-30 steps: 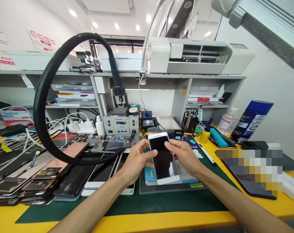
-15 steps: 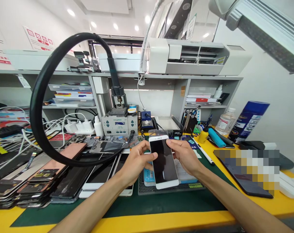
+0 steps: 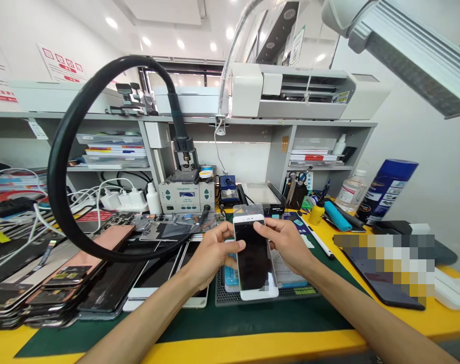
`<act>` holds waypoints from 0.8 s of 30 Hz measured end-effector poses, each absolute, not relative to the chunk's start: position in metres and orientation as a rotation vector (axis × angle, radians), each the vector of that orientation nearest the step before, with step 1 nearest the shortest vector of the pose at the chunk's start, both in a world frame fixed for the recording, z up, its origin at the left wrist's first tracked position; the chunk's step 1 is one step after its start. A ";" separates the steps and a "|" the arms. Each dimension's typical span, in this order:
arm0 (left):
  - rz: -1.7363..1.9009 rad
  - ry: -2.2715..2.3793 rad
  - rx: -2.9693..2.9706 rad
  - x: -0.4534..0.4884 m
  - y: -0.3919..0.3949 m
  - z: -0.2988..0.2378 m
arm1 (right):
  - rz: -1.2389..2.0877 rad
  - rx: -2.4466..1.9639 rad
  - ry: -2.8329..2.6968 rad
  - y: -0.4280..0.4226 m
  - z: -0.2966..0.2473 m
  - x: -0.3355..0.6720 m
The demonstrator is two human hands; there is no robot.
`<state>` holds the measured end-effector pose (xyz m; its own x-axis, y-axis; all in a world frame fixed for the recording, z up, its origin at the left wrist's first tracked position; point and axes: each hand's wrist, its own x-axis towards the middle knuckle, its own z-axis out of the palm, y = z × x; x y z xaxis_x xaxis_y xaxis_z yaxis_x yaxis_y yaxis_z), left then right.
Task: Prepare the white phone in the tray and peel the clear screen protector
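Note:
A white-framed smartphone (image 3: 254, 268) with a dark screen is held up in front of me, tilted slightly. My left hand (image 3: 214, 253) grips its left edge, the thumb lying over the glass. At the upper right edge is my right hand (image 3: 286, 242), its thumb on the screen near the top and its fingers curled behind. A strip of clear film (image 3: 248, 208) shows just above the phone's top end. Beneath the phone, a blue-and-white packet (image 3: 232, 279) lies on a dark perforated mat (image 3: 222, 297), partly hidden.
Several phone screens and stacked phone parts (image 3: 63, 288) fill the left side. A thick black hose (image 3: 57, 177) arches from the grey rework station (image 3: 187, 196). On the right are a yellow bottle (image 3: 317, 213), a white pen (image 3: 323, 245), a blue spray can (image 3: 387, 189) and a dark tablet-like slab (image 3: 385, 288).
My right thumb has moved left, from the phone's top right edge onto the upper screen. The phone's lower end has shifted slightly down and left. My left hand keeps its grip.

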<state>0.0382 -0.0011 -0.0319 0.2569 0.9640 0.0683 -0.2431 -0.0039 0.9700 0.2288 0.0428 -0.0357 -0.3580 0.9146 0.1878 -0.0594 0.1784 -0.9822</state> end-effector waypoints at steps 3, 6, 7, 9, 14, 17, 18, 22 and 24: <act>1.141 0.828 1.157 0.038 -0.001 -0.031 | 1.424 -0.840 -1.479 0.044 -0.036 0.229; 1.135 0.833 1.155 0.038 0.000 -0.031 | 1.468 -0.848 -1.429 0.044 -0.035 0.230; 1.133 0.835 1.155 0.038 0.001 -0.032 | 1.480 -0.852 -1.418 0.044 -0.034 0.230; 1.131 0.843 1.154 0.038 0.002 -0.033 | 1.504 -0.854 -1.404 0.045 -0.034 0.229; 1.150 0.874 1.114 0.038 0.003 -0.036 | 1.551 -0.872 -1.383 0.047 -0.031 0.229; 1.172 0.872 1.048 0.038 0.004 -0.036 | 1.588 -0.905 -1.390 0.045 -0.026 0.229; 1.187 0.870 1.016 0.037 0.005 -0.036 | 1.594 -0.920 -1.402 0.044 -0.024 0.229; 1.292 0.869 0.872 0.036 0.009 -0.035 | 1.614 -0.987 -1.528 0.042 -0.023 0.229; 1.301 0.862 0.841 0.035 0.009 -0.033 | 1.590 -1.011 -1.575 0.043 -0.025 0.229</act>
